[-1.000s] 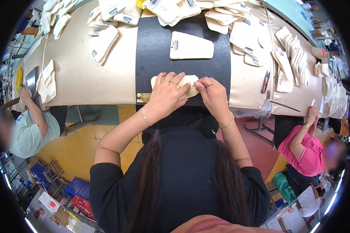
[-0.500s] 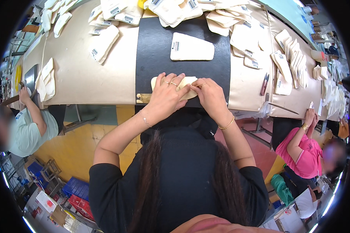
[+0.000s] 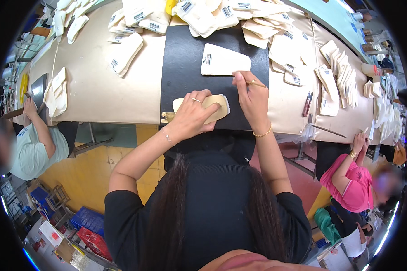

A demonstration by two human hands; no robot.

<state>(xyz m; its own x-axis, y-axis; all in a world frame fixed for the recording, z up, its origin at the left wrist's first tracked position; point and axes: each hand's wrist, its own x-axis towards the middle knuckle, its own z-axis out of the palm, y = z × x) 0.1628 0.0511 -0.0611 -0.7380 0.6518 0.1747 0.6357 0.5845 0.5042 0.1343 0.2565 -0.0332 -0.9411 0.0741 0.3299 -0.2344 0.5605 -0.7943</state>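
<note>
My left hand lies across a pale yellow padded piece with rounded ends, fingers over its top and thumb at its near edge. A white edge shows at that piece's right end. Farther off on the black mat lies a flat cream piece with a printed label at its left end. My right hand reaches to its near right corner, thumb and fingers closed together there; the fingertips are partly hidden. A small brass-coloured strip sits at the mat's near left corner.
Piles of labelled cream pieces cover the far side, with more stacks to the right. Red-handled snips and a long thin blade lie right. One person works at left, another at right.
My right hand has left the padded piece and moved away from me to the labelled piece's corner. My left hand stays on the padded piece, now with its right end uncovered.
</note>
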